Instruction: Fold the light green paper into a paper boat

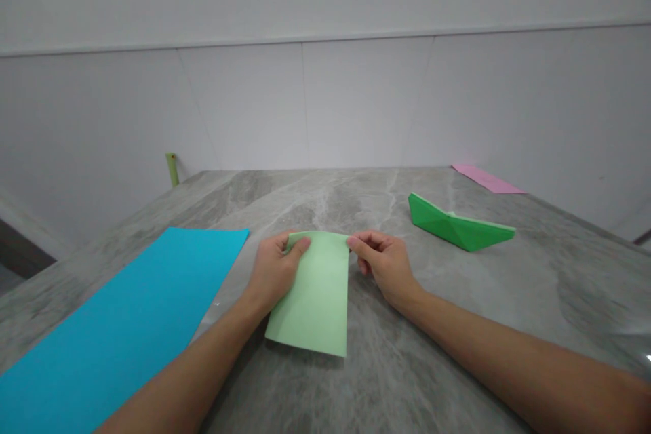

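Note:
A pale green sheet of paper is held up between my two hands, its near edge tilted toward me just over the table. My left hand grips its far left side, thumb on top and fingers behind. At the far right corner, my right hand pinches the paper between thumb and forefinger, the other fingers curled. Whether the paper is folded double I cannot tell. To the right of my right hand rests a folded green paper boat.
Large blue paper lies on the left of the grey marbled table. A pink sheet lies at the far right edge. Behind the table rises a white wall, with a light green strip-like object beyond the far left edge.

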The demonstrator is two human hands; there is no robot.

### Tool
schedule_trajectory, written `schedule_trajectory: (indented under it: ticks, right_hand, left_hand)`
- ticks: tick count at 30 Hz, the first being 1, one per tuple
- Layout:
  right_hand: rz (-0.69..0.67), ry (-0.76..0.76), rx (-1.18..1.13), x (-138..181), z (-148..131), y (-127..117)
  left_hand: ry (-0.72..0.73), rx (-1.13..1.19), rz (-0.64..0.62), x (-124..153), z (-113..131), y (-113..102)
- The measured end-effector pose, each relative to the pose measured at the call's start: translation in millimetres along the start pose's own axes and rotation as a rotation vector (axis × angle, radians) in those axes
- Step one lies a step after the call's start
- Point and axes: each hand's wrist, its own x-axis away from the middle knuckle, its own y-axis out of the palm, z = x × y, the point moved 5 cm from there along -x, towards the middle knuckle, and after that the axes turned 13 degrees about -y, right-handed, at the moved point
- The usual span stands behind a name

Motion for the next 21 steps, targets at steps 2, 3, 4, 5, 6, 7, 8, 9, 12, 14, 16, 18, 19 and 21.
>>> schedule_trajectory:
  ticks: [2, 3, 4, 5, 6, 7, 8, 9, 12, 14, 16, 18, 19, 21]
  right_hand:
    - [-0.031, 0.006, 0.012, 0, -2, 2]
    - [-0.055, 0.007, 0.021, 1, -3, 4]
    - [-0.082, 0.008, 0.028, 2, -4, 6]
    - [-0.113, 0.009, 0.033, 4, -5, 9]
    - [-0.146, 0.006, 0.037, 6, -6, 12]
    - [-0.179, 0.000, 0.041, 8, -7, 16]
    - [-0.209, -0.010, 0.045, 10, -8, 19]
    - [-0.235, -0.022, 0.050, 12, -9, 21]
    - [-0.270, -0.040, 0.070, 16, -11, 26]
    - [-0.261, -0.030, 0.067, 15, -12, 26]
    - [-0.251, -0.016, 0.054, 15, -12, 26]
    - [-0.258, 0.000, 0.048, 14, -11, 27]
    - [-0.268, 0.008, 0.050, 14, -10, 28]
    - [-0.287, 0.015, 0.059, 15, -9, 29]
  left_hand:
    - [0.136, -0.211, 0.159, 1, 10, -9]
    - [0.233, -0.313, 0.239, 4, 17, -13]
    - [0.340, -0.392, 0.290, 7, 25, -16]
    - [0.450, -0.454, 0.297, 11, 32, -15]
    - [0.543, -0.502, 0.257, 14, 38, -12]
    - [0.620, -0.542, 0.191, 18, 42, -8]
    - [0.664, -0.581, 0.115, 22, 44, -2]
    - [0.699, -0.609, 0.053, 25, 45, 4]
    - [0.728, -0.631, -0.004, 31, 43, 17]
    - [0.700, -0.609, 0.020, 30, 39, 22]
    - [0.669, -0.568, 0.059, 26, 36, 23]
    - [0.648, -0.522, 0.083, 23, 33, 22]
    - [0.644, -0.500, 0.085, 21, 33, 21]
    - [0.633, -0.477, 0.083, 20, 34, 19]
